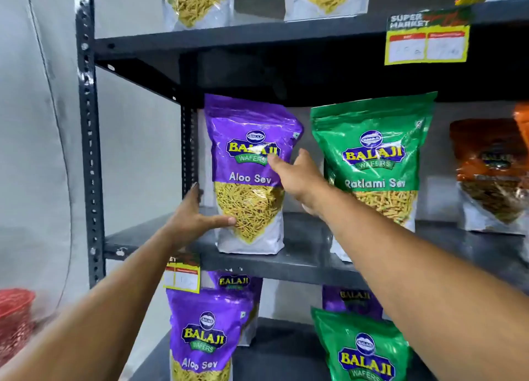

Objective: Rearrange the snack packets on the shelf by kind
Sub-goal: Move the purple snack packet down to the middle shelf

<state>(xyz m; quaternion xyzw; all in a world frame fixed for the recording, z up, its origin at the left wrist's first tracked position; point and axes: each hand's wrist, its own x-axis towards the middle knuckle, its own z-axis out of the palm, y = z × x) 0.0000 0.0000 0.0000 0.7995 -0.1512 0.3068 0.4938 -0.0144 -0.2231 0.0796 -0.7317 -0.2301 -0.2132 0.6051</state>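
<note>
At the far left a red mesh basket (14, 320) sits low beside the dark metal rack upright (87, 140). The left hand (194, 214) reaches up to the middle shelf (160, 239), its thumb lying against the lower left front of the purple Aloo Sev packet (249, 174) and its fingers stretched up along the packet's left side, so the grip is loose and spread. That packet stands upright at the left end of the middle shelf. The right hand (297, 177) comes in from the right: its thumb touches the packet's front near the logo, and the other fingers go behind the packet's right edge, where I cannot tell how they sit. Just to the right stands a green Ratlami Sev packet (375, 163), then an orange packet (492, 174), blurred. Below, 2 more purple packets (203, 335) and another green one (363, 349) stand on the lower shelf. A yellow price tag (428, 38) hangs on the upper shelf's edge.
</note>
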